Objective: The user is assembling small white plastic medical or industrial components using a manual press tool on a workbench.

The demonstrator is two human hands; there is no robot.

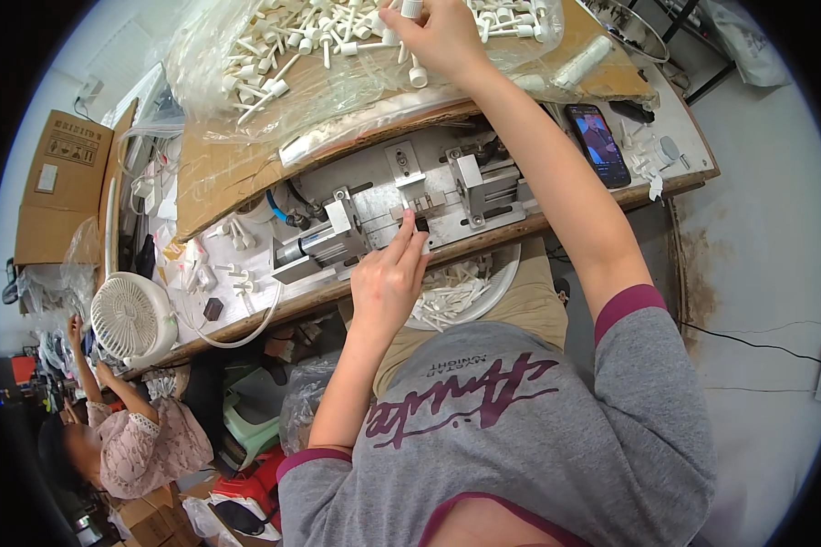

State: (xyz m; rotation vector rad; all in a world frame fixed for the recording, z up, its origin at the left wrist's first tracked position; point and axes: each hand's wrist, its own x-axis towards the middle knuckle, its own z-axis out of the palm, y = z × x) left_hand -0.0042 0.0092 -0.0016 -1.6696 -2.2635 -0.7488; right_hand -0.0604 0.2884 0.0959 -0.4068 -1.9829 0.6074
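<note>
At the top, my right hand (442,38) reaches over the heap of white plastic capped sticks (324,32), its thumb and fingers closed around one white capped stick (411,9). Below it, my left hand (388,284) is at the middle of a metal clamping fixture (420,187). Its index fingertip rests on a small pale part there, and another digit lies close beside it. My fingers cover most of whatever is between them. Metal blocks with cylinders stand on both sides of that spot, one block (340,223) at the left and another (470,182) at the right.
Clear plastic film and cardboard (219,173) lie under the heap. A phone (597,144) leans at the right; a white fan (133,314) stands at the left table edge. On my lap sits a tray of white pieces (456,296). Another person (146,447) works at lower left.
</note>
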